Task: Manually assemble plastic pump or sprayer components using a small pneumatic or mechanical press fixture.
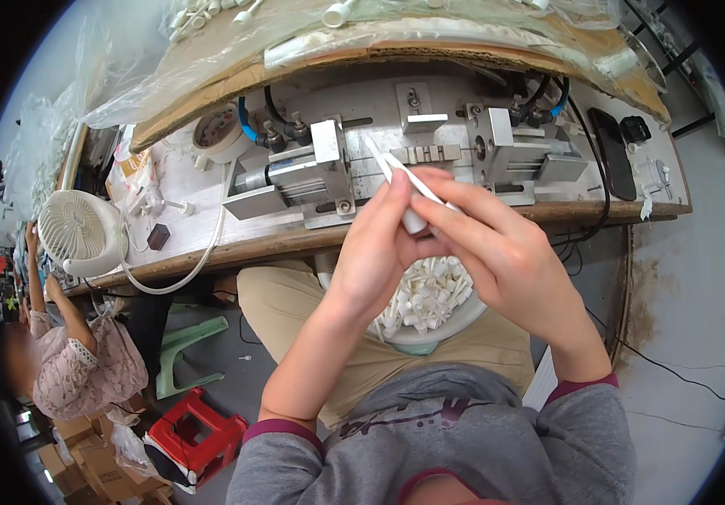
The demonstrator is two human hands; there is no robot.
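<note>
Both my hands are raised close together in front of the metal fixture at the bench edge. My left hand [371, 252] is closed around a white plastic scoop [377, 157], its thin handle pointing up and away. A white round cup part shows between the hands; which handle it belongs to is hard to tell. My right hand [497, 240] pinches a second white handle [411, 178], which slants across the first. Below them, a white basin [466, 322] rests at my lap, heaped with small white plastic pieces [430, 295].
Two pneumatic cylinder clamps [299, 172] [518, 156] face each other on the bench, with a small metal block [431, 154] between. A cardboard-edged shelf [463, 49] overhangs the back. A white fan [80, 231] and a phone [611, 151] flank the fixture. A person [85, 362] sits at left near a red stool [198, 438].
</note>
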